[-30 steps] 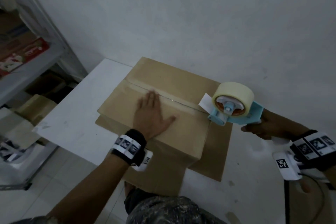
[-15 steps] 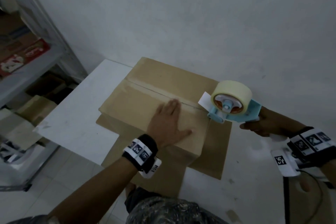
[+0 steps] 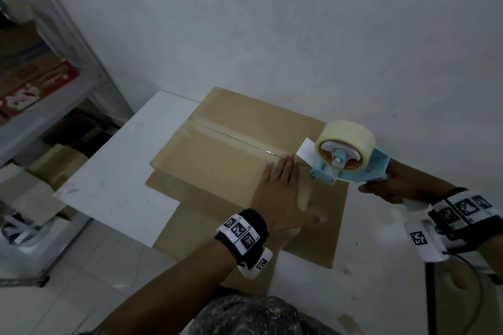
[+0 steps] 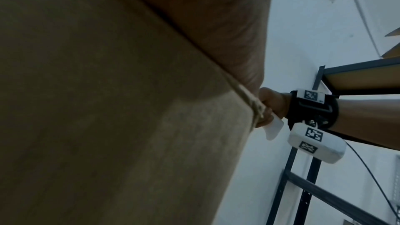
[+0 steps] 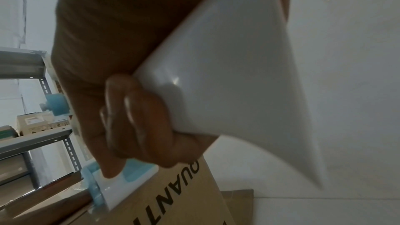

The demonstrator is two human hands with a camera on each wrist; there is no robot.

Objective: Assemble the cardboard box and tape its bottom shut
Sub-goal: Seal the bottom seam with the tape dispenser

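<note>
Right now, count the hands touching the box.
1. The left hand presses flat on the box near its right end. The right hand holds the tape gun off that end.

The left hand (image 3: 281,196) lies flat, palm down, its straight fingers (image 3: 285,168) held together and pointing away from the body, the thumb spread out to the right. Its forearm reaches in from the lower left, with a black band of printed markers and a white camera unit at the wrist. The right hand (image 3: 386,187) comes in from the right edge at about the same height, its fingers (image 5: 138,117) curled tightly round a handle, knuckles turned toward the left hand. The right wrist wears the same band and white unit. The two hands are near each other but apart.
</note>
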